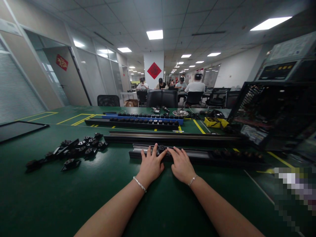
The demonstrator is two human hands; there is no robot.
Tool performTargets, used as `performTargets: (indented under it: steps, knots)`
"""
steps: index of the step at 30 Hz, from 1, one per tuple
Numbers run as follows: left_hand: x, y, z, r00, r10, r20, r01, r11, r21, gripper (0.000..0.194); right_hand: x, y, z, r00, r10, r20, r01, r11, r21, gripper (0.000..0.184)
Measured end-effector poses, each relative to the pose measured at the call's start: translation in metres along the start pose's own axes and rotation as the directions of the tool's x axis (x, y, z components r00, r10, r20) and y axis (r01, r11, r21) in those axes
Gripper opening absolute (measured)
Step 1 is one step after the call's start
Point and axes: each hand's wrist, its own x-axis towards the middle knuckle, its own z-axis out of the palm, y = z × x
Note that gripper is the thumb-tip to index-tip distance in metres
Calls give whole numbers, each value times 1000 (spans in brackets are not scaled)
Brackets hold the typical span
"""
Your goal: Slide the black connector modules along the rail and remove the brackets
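A long black channel-shaped rail (pixel 197 156) lies crosswise on the green tabletop in front of me. One small black part with a round top (pixel 162 147) sits in its trough, between my fingertips. My left hand (pixel 151 165) rests over the rail with fingers spread, the index fingertip beside that part. From the other side, my right hand (pixel 182 164) reaches to the same part with its fingers stretched out and apart. Several similar black parts (pixel 237 154) line the right portion of the rail. Both hands are open, touching rather than gripping.
Loose black parts (pixel 90 151) are heaped at the left. Behind the rail lie another long black rail (pixel 172 136) and a blue rail (pixel 143 118). A metal bowl (pixel 180 113), a yellow bin (pixel 216 122) and an open computer case (pixel 271 112) stand farther right.
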Motion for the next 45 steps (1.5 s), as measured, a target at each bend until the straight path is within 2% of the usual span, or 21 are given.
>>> performTargets:
  steps: [4, 8, 15, 20, 28, 45]
  knots:
    - [0, 1, 2, 1000, 4, -7, -3, 1000, 13, 59, -2, 6, 3, 989, 119, -92, -129, 985, -117, 66]
    - [0, 0, 3, 1000, 10, -4, -10, 1000, 26, 58, -3, 11, 4, 978, 184, -103, -199, 966, -164, 61]
    - [0, -2, 3, 1000, 6, -11, -5, 999, 48, 55, -2, 12, 2, 979, 185, -82, -197, 964, -178, 61]
    - [-1, -2, 4, 998, -55, -10, 55, 996, 69, 53, -3, 13, 3, 981, 173, -86, -186, 966, -179, 60]
    - [1, -4, 2, 996, -86, -12, 86, 994, 61, 59, -3, 13, 3, 981, 168, -95, -183, 965, -189, 59]
    - [-2, -14, -1, 988, -153, 15, 151, 985, 84, 60, -3, 15, 4, 982, 159, -100, -176, 966, -188, 56]
